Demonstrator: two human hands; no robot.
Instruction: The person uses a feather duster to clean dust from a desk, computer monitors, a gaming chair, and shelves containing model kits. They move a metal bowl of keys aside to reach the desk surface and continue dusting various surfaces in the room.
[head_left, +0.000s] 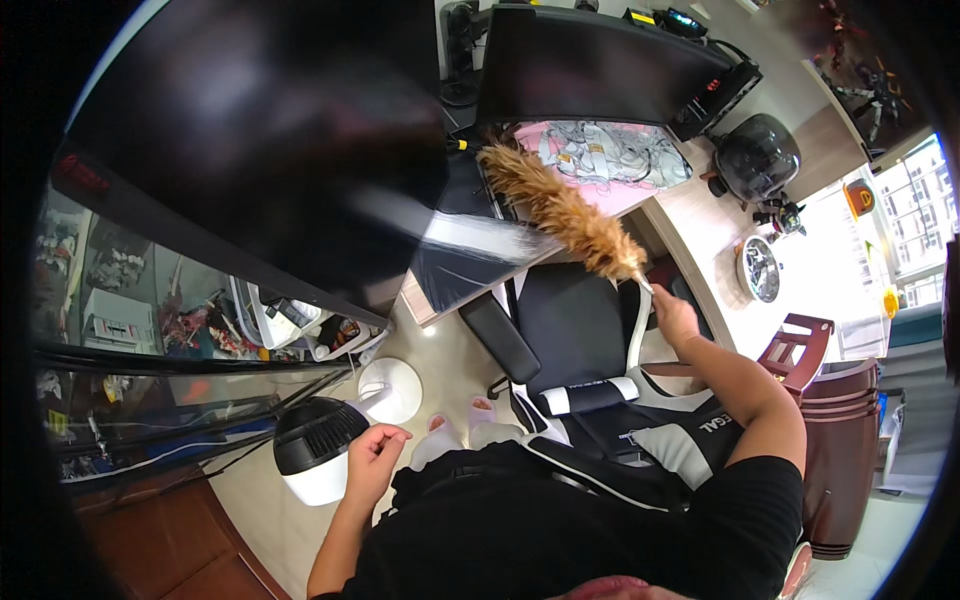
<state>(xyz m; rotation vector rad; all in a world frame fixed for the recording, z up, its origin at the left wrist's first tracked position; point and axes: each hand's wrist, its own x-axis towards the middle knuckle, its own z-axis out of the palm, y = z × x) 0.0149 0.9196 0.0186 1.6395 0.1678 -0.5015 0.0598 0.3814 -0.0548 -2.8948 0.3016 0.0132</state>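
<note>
My right hand (675, 316) grips the pale handle of a brown feather duster (570, 214), at the right of centre. The duster stretches up and left over the desk, above a pink illustrated desk mat (604, 161) and a dark glossy mat (476, 259). Whether its feathers touch either mat I cannot tell. My left hand (375, 457) is held low at the left, fingers curled, with nothing seen in it, beside a black-and-white fan (319, 450). A large dark monitor (285, 135) fills the upper left, and another monitor (585, 64) stands behind the mats.
A black-and-white gaming chair (581, 330) stands between my body and the desk. A glass cabinet with figures (202, 315) is at the left. On the right counter are a dark-domed appliance (757, 157) and a round dish (759, 268); stacked brown stools (836, 450) stand at the far right.
</note>
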